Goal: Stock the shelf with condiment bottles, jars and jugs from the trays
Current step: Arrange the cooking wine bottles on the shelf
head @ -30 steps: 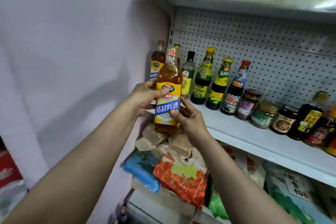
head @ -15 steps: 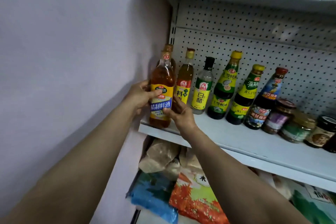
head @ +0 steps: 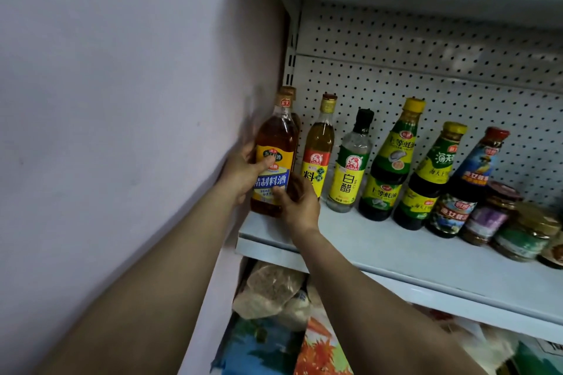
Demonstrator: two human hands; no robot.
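We hold the amber cooking-wine bottle (head: 275, 158) upright at the left end of the white shelf (head: 380, 248), its base at the shelf surface. Our left hand (head: 240, 173) and right hand (head: 297, 201) both grip its label, which reads 精制料酒. Beside it, the clear bottle (head: 350, 167) reads 白醋. The jars (head: 518, 228) at the right are blurred, their labels unreadable.

You hold the cooking wine bottle (head: 275, 158) at the shelf's (head: 380, 246) left end, against the wall (head: 122, 100), left of the bottle row (head: 396, 161).
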